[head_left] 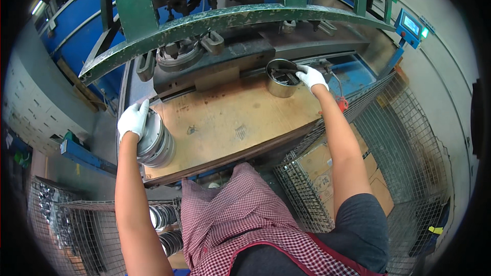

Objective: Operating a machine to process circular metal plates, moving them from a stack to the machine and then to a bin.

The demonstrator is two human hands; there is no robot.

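Observation:
Both my hands wear white gloves. At the left end of the wooden worktop, my left hand (pixel 133 121) is closed against the edge of the top round metal part in a stack (pixel 159 145) of shiny, shallow pieces. My right hand (pixel 311 78), farther off to the right, pinches at the rim of a round steel pot (pixel 281 88). Dark pieces lie inside the pot, but I cannot make out what they are. The fingertips of the right hand are partly lost against the dark inside.
A green press frame (pixel 230 19) arches over the far side, above a metal die (pixel 176 56). A blue control panel (pixel 409 25) stands at the far right. Wire cages flank me; the right one holds cardboard (pixel 319 166), the left one round metal parts (pixel 163 217).

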